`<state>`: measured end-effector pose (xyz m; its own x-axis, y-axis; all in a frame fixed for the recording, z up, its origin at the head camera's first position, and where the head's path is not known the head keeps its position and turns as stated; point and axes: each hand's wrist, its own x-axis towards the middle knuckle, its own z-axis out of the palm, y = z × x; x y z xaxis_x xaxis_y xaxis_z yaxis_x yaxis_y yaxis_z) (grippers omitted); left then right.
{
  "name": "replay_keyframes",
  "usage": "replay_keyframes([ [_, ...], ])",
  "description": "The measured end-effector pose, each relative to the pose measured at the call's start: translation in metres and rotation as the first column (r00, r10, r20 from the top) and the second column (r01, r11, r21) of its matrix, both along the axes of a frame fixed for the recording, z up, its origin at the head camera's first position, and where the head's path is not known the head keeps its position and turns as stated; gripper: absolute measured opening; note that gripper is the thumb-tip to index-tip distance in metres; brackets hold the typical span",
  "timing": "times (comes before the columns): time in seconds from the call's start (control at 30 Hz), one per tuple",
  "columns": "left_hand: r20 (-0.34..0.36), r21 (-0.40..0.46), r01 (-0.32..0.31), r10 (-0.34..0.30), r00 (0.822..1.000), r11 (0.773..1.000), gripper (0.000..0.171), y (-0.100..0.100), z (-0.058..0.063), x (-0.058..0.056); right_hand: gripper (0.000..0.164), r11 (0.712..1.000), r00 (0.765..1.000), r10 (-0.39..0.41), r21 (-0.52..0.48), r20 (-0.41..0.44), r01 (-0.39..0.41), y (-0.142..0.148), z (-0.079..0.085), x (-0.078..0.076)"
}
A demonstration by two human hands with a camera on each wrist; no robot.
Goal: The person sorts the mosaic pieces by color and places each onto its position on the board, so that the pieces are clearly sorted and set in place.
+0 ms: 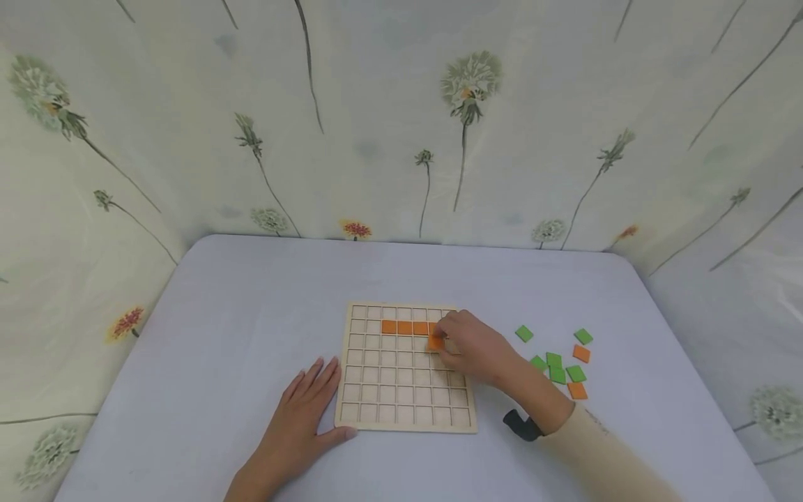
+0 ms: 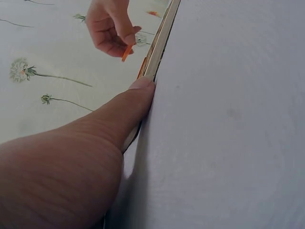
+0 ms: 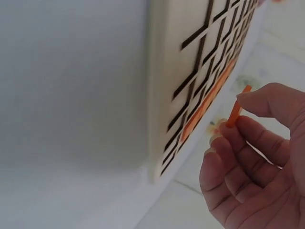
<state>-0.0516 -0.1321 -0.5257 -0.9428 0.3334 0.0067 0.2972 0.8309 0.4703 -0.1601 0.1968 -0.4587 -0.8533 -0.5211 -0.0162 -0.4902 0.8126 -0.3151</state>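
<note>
A wooden grid board [image 1: 404, 427] lies on the table, with a row of orange tiles [image 1: 404, 328] set in its second row from the far edge. Over the right part of that row, my right hand [image 1: 479, 348] pinches an orange square tile [image 1: 435, 343] between thumb and fingers. The right wrist view shows this tile [image 3: 237, 107] edge-on, raised off the board [image 3: 164, 95]. My left hand [image 1: 301, 418] lies with fingers extended along the board's left edge, its thumb at the near left corner. In the left wrist view the left thumb [image 2: 114, 114] touches the board's side.
Several loose green tiles [image 1: 557, 375] and a couple of orange tiles [image 1: 577, 390] lie to the right of the board. A black strap [image 1: 522, 425] shows by the right wrist. A flowered curtain [image 1: 389, 139] hangs behind the table [image 1: 251, 293].
</note>
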Motion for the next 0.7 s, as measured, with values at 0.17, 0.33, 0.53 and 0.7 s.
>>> replay_keyframes([
  [0.17, 0.006, -0.005, 0.000, 0.000, 1.000, 1.000, 0.103, -0.001, -0.002, -0.001, 0.017, 0.998, 0.998, 0.049, -0.025, -0.048, -0.050, -0.019, -0.001, -0.005],
  [0.33, -0.001, -0.003, 0.002, -0.002, 1.000, 1.000, 0.103, -0.001, -0.002, -0.001, 0.017, 0.995, 0.994, 0.094, -0.028, -0.056, -0.096, -0.037, -0.001, -0.011],
  [0.53, -0.011, -0.006, 0.008, -0.009, 1.000, 1.000, 0.103, -0.001, -0.002, -0.001, 0.014, 0.989, 0.988, 0.142, -0.024, -0.059, -0.144, -0.050, -0.006, -0.017],
  [0.7, -0.012, -0.008, 0.006, -0.006, 1.000, 1.000, 0.103, -0.001, -0.001, -0.001, 0.016, 0.989, 0.988, 0.146, -0.013, -0.040, -0.147, -0.057, -0.012, -0.020],
])
